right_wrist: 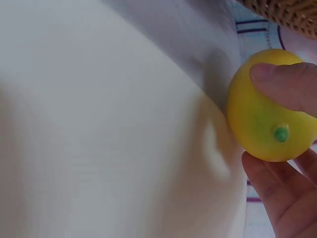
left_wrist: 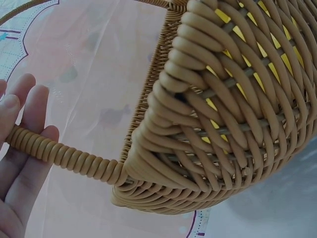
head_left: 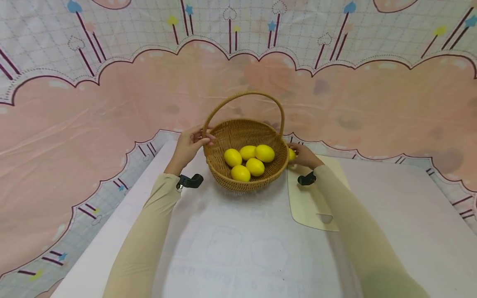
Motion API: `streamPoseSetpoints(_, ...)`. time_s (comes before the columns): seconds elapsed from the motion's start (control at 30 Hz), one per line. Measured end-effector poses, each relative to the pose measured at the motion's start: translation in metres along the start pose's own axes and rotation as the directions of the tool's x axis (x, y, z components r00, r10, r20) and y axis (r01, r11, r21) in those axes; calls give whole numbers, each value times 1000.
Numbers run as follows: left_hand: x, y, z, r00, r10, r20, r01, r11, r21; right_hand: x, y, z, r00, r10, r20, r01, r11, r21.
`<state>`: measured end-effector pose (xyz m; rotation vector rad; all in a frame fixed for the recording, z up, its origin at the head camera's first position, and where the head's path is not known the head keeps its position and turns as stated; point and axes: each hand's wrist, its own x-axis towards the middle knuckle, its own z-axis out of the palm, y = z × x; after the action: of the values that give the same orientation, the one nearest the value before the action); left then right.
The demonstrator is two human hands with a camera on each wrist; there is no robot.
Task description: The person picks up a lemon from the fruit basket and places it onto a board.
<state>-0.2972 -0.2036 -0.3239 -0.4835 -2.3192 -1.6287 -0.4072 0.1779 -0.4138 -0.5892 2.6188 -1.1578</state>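
A brown wicker basket with a tall arched handle holds several yellow lemons, tilted so its inside faces the head camera. At its left side the left hand grips the base of the handle, thumb and fingers around it. Just right of the basket, the right hand pinches one more lemon between thumb and fingers; its green stem tip shows in the right wrist view. Part of that lemon is hidden behind the basket rim and fingers in the head view.
A cream cutting board with a handle slot lies on the white table, under the right forearm. Behind the table hangs a pink and white patterned cloth. Both forearms reach across the table from the front.
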Motion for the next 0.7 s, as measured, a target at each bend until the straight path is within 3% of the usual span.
streamPoseSetpoints(0.23,-1,1,0,1000,-4,-1,4,1000,-9,-19,10,-15,1000,2,8,-2,1000,21)
streamPoseSetpoints(0.7,-1,0,0,1000,21,-4,-21,1000,-18,-58,32,-34,991,134,13,-134,991,12)
